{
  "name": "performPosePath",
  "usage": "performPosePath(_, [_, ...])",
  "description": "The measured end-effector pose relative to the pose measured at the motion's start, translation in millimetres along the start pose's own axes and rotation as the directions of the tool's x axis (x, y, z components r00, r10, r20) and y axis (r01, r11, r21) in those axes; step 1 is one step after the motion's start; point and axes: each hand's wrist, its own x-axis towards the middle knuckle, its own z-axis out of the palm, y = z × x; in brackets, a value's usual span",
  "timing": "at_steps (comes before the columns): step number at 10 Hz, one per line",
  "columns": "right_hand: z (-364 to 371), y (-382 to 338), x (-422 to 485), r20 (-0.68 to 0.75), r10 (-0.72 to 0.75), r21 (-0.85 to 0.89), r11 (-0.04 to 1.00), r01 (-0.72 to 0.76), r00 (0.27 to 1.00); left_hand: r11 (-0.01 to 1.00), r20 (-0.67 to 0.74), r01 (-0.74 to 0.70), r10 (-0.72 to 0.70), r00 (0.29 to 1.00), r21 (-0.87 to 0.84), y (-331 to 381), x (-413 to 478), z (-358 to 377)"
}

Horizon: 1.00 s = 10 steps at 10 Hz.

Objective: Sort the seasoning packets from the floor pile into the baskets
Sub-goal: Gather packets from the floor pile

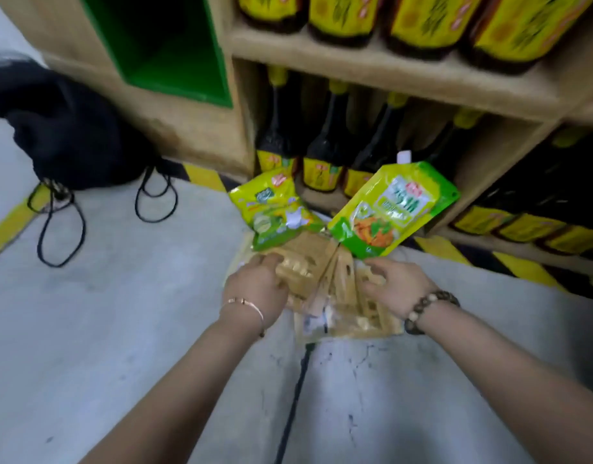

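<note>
Everything is smeared by motion. The print on the green packet and the spouted green pouch cannot be read. The left hand covers part of the tan packets it grips. Whether the right hand grips or merely rests, I cannot tell. The top-shelf bottles are cut off above, and the black bag at the left edge.

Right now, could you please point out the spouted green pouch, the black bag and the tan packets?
spouted green pouch (393, 209), head view, middle of printed front.
black bag (64, 135), head view, cloth body.
tan packets (321, 262), head view, uppermost packet's face.
</note>
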Motion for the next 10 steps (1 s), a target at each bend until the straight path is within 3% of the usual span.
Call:
performPosePath(1, [17,-10,18,-0.003,0.002,0.021,1.000,-0.002,1.000,0.990,-0.017,0.065,-0.068,0.998,-0.125,-16,11,10])
performPosePath(3, [26,-12,61,-0.123,0.158,0.332,0.937,-0.109,0.980,0.841,-0.123,0.253,-0.349,0.929,-0.478,-46,60,18])
performPosePath(4, [24,7,76,-0.075,0.348,0.614,0.755,-0.232,0.934,0.687,-0.026,0.362,-0.486,0.874,-0.630,-58,104,14])
performPosePath(6, [24,46,100,0.167,0.459,0.782,0.478,-0.400,0.873,0.397,0.121,0.366,-0.521,0.845,-0.842,-41,137,13])
performPosePath(8, [28,59,109,0.122,0.564,0.854,0.360,-0.376,0.817,0.546,0.103,0.426,-0.523,0.846,-0.722,-40,164,23])
performPosePath(9, [30,55,108,0.091,0.594,0.905,0.286,-0.316,0.799,0.554,0.113,0.392,-0.470,0.876,-0.734,-37,167,24])
performPosePath(10, [28,45,103,0.087,0.546,0.977,0.116,-0.178,0.833,0.603,0.034,0.354,-0.475,0.879,-0.715,-31,166,31])
